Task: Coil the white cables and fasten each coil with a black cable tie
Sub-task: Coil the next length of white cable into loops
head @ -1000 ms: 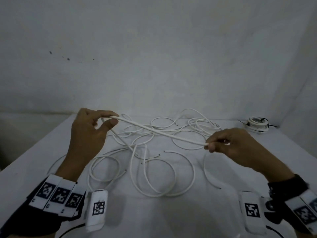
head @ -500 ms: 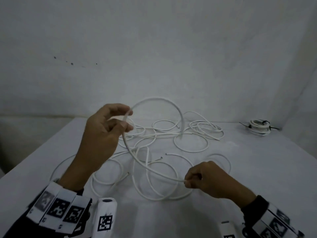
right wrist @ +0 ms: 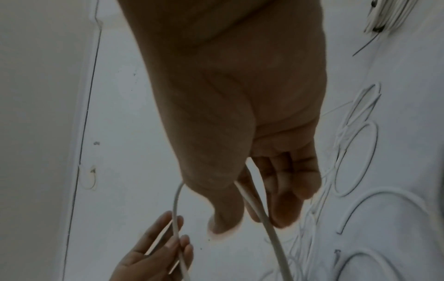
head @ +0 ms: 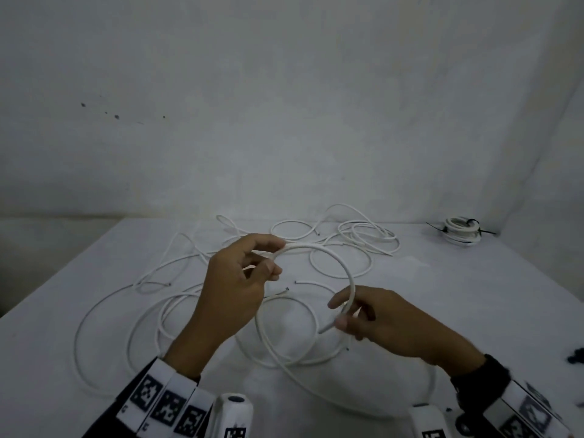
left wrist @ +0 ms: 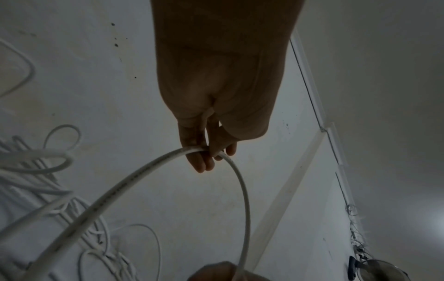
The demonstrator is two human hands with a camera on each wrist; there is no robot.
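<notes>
A heap of loose white cables [head: 284, 327] sprawls over the white table [head: 474, 311]. My left hand [head: 278, 257] grips one cable [head: 343, 268] between thumb and fingers above the heap. From there the cable arches right and down to my right hand [head: 339, 314], which pinches it near its end; the short tip sticks out below the thumb. The left wrist view shows the cable [left wrist: 242, 190] curving out of my left hand [left wrist: 204, 152]. Seen from the right wrist, the cable [right wrist: 271, 228] passes between my right hand's [right wrist: 242, 214] thumb and fingers.
A finished white coil [head: 461, 232] bound with a black cable tie lies at the table's far right corner. Small black pieces [head: 576, 355] lie at the right edge. A grey wall stands behind the table. Bare table shows to the right of the heap.
A second ago the cable ran straight between my hands. It now bends into an arc, with the right hand drawn nearer me and close under the left.
</notes>
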